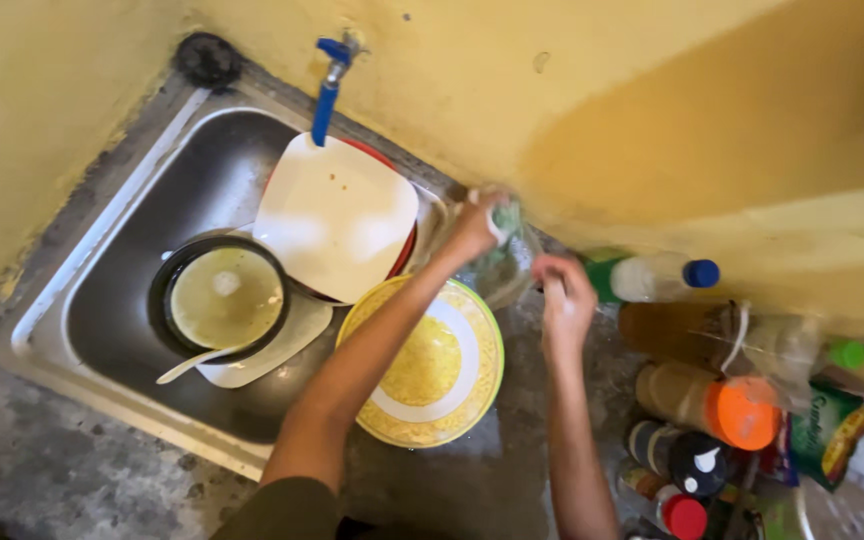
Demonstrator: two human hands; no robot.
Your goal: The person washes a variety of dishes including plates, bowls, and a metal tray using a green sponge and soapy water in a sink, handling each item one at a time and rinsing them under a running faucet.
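Observation:
My left hand [475, 228] is closed on a clear glass jar or bowl [504, 262] near the yellow wall, with a green scrubbing pad [508, 215] against it. My right hand [563, 297] reaches to the same glass from the right; blur hides its fingers. Under my left forearm lies a yellow-rimmed plate [430, 372] on the sink's right edge. In the steel sink [102, 290] a white square plate [337, 215] rests on a red one, beside a black pot [220, 296] of murky water with a white spoon [192, 365].
A blue tap [330, 85] sticks out of the wall above the sink. Several bottles crowd the counter at right: a clear bottle with a blue cap [664, 277], a jar with an orange lid [722, 405], a dark bottle [687, 455], and a green packet [824, 430].

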